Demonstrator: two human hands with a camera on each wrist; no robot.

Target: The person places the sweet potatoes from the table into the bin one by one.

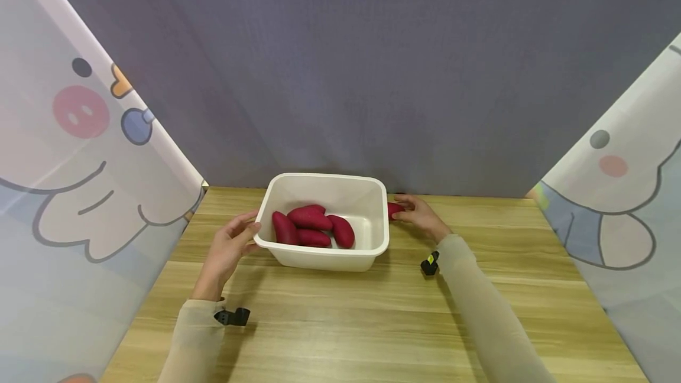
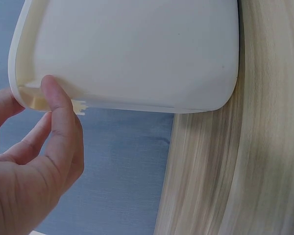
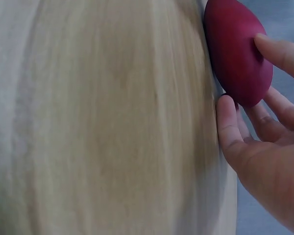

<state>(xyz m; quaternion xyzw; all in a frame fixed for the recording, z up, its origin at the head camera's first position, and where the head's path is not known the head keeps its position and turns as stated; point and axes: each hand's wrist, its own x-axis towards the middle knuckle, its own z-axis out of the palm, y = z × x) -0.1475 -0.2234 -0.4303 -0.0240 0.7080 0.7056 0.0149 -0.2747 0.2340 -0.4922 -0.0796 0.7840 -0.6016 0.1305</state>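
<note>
A white plastic bin stands near the back of the table, with several red-skinned sweet potatoes lying in it. My left hand pinches the bin's rim at its left end; the left wrist view shows the fingertips and thumb about the rim. Just outside the bin's right wall, my right hand holds another sweet potato low at the tabletop. In the right wrist view one digit presses its side while other fingers reach beneath and behind. The bin hides part of that sweet potato in the head view.
The wooden table ends at a grey curtain-like panel right behind the bin. Cartoon-printed sheets flank the table left and right. A small black device is strapped to each wrist.
</note>
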